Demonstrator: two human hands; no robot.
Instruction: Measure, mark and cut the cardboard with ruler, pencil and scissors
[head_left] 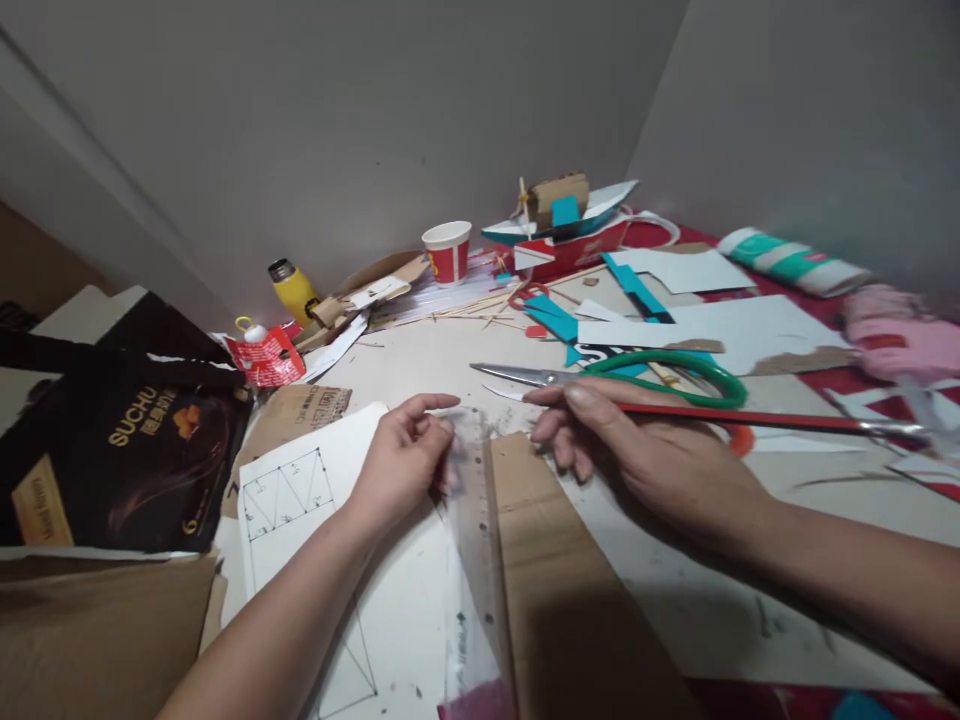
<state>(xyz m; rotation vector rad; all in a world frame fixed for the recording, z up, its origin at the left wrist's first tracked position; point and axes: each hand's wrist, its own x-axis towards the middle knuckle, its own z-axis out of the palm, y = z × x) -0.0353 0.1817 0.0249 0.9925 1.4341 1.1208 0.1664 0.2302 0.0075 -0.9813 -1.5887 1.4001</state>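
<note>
My left hand [405,450] is closed at the edge of a clear plastic ruler [472,570], with the thumb and curled fingers at its upper end. Under that forearm lies a white sheet [300,570] with ruled lines, triangles and small marks on it. My right hand [637,450] grips a slim red-and-black pencil [750,416] with a silvery end; its point is hard to make out. Just behind those fingers are scissors [667,375] with green handles, their blades toward the left. A strip of brown cardboard [555,550] runs beside the ruler.
A black printed box [135,450] stands at the left. Farther back are a yellow bottle [294,290], a red-and-white paper cup [448,252] and a model boat [562,220]. Cut card pieces [750,330] and a green-striped roll [795,260] lie at the right.
</note>
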